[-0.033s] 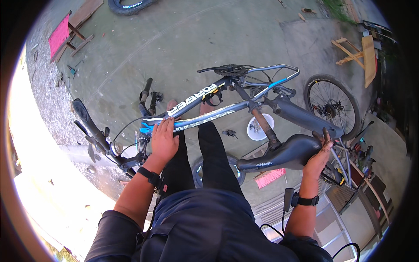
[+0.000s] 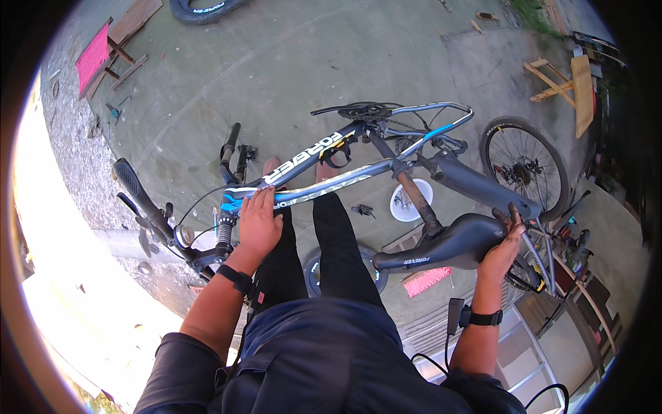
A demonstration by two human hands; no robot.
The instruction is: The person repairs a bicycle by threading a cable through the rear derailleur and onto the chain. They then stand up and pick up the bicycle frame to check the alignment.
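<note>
A blue, grey and black bicycle frame [image 2: 303,160] lies across in front of me, with handlebars at the left and a black saddle [image 2: 441,247] at the right. No wheel shows at its fork end or between its rear stays. My left hand [image 2: 260,222] lies flat on the top tube beside the head tube, fingers stretched out. At the saddle's wide rear end, my right hand [image 2: 502,248] grips the edge, its dark-smudged fingers curled around it. Beyond the tubes sits the crankset [image 2: 365,110]. The bared spring of the fork [image 2: 225,231] is left of my left hand.
A white bowl [image 2: 412,201] with small parts stands on the floor behind the seat tube. A wheel [image 2: 524,169] and another bicycle are at the right. Tyres lie at the top and by my legs. Pink-topped stool [image 2: 93,58] at upper left; wooden stool [image 2: 583,96] at upper right.
</note>
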